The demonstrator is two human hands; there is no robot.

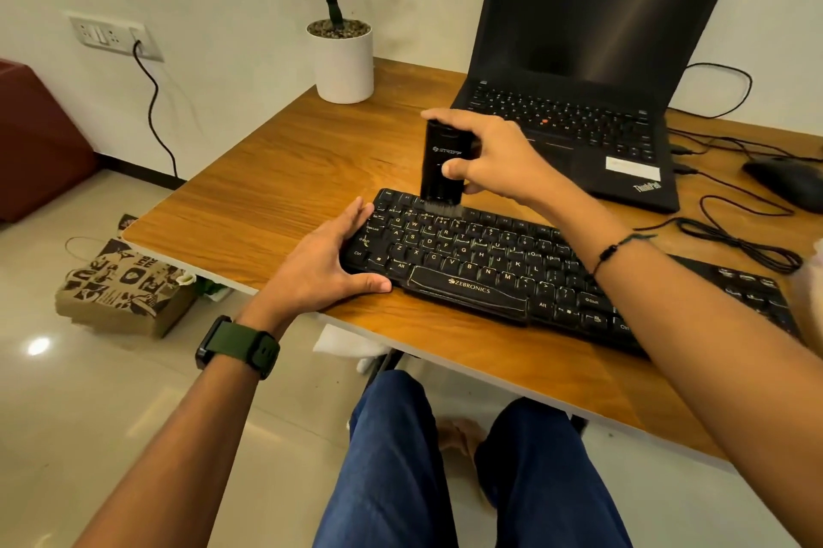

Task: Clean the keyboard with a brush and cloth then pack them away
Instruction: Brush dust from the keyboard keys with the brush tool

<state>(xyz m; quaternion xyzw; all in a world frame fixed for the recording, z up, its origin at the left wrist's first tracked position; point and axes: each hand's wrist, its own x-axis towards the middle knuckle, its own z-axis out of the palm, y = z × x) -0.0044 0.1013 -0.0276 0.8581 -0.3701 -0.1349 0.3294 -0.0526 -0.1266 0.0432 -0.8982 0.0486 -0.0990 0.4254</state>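
From the head view, our right hand (490, 160) has its grip wrapped round the brush (443, 164), thumb on the near face and fingers over the top, holding it upright so the bristles meet the top-left keys of the keyboard (490, 262). That upright hold, we judge, lets the bristles reach down between the keycaps. Our left hand (325, 262) is spread flat with straight fingers against the keyboard's left end, thumb along its front edge, closed on nothing; it looks placed to stop the keyboard sliding under the brushing. The keyboard lies slantwise on the surface (276, 173), near its front edge, with the laptop (579, 57) just behind. Brushing seems only at its start, at the left end. We see no certain cloth; a pale thing at the right edge is too cropped to tell
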